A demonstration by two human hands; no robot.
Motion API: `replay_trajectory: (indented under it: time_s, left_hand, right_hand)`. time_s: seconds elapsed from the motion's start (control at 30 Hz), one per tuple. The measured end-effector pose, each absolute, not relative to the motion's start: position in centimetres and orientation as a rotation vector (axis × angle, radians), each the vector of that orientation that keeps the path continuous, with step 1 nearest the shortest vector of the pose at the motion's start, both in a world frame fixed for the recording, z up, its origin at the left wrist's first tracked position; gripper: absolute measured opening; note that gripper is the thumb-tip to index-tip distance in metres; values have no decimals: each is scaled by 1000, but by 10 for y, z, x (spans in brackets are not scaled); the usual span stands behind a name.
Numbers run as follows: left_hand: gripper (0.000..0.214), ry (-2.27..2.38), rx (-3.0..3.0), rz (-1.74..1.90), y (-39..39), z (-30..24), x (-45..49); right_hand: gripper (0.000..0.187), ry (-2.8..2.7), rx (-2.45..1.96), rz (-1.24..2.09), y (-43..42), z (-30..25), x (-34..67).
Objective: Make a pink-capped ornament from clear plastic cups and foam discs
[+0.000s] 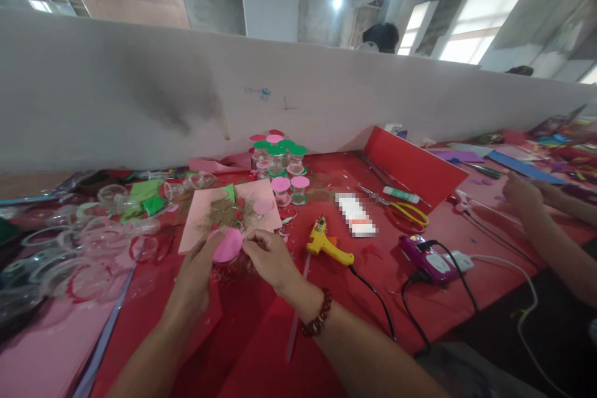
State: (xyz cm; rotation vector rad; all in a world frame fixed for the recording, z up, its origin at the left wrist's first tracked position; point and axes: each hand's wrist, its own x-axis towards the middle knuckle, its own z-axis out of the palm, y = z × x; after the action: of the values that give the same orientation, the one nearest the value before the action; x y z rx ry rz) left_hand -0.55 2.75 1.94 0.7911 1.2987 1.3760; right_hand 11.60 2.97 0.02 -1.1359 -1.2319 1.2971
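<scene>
Both my hands meet over a round pink foam disc above the red table cover. My left hand grips the disc's left edge from below with curled fingers. My right hand, with a red bead bracelet on its wrist, pinches the disc's right edge. Just behind the disc lies a pink sheet carrying brown crumbs, red bits and a small pink circle. A yellow glue gun lies to the right of my right hand.
Small clear cups with pink and green lids stand behind the sheet. Several clear plastic cups are heaped at left. Scissors, a purple device with cables and a red board lie to the right. Another person's arm reaches in at right.
</scene>
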Motion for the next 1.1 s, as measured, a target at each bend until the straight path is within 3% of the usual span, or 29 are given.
replay_trajectory:
  time_s: [0.5, 0.77, 0.97, 1.1]
  left_hand:
    - [35, 1308, 836, 1365, 25, 15, 2]
    - [10, 1448, 958, 1383, 13, 48, 5]
    - [35, 1390, 1134, 1429, 26, 14, -16]
    - [32, 1320, 984, 1401, 29, 4, -7]
  right_hand:
    - [19, -993, -1140, 1481, 26, 14, 117]
    - [21, -852, -1130, 1485, 27, 10, 114]
    - [30, -923, -1084, 1443, 28, 8, 115]
    - [18, -1062, -1025, 1456, 26, 7, 113]
